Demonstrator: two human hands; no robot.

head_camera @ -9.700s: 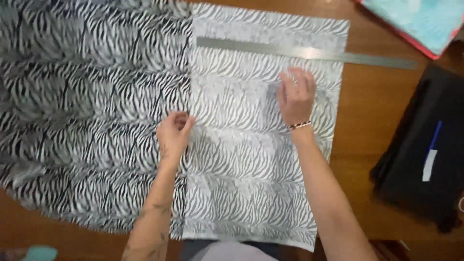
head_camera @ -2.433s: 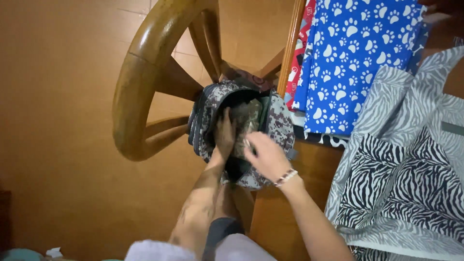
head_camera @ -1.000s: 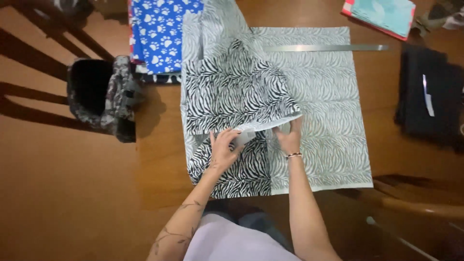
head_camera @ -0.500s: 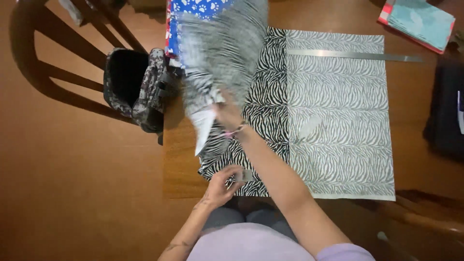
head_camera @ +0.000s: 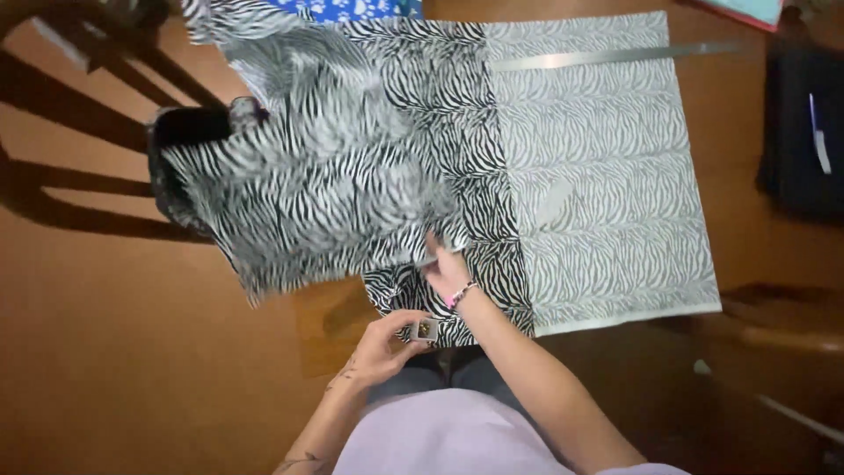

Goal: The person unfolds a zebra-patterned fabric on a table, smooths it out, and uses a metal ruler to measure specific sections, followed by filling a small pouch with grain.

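Zebra-print fabric [head_camera: 325, 167]: soft, light, limp; drapes left of grip over table edge. Right hand [head_camera: 447, 271] pinches fabric's lower edge, fingers closed on it. Left hand [head_camera: 387, 339], below grip, closed around small box [head_camera: 425, 330]. Best hold: edge or corner, both hands.
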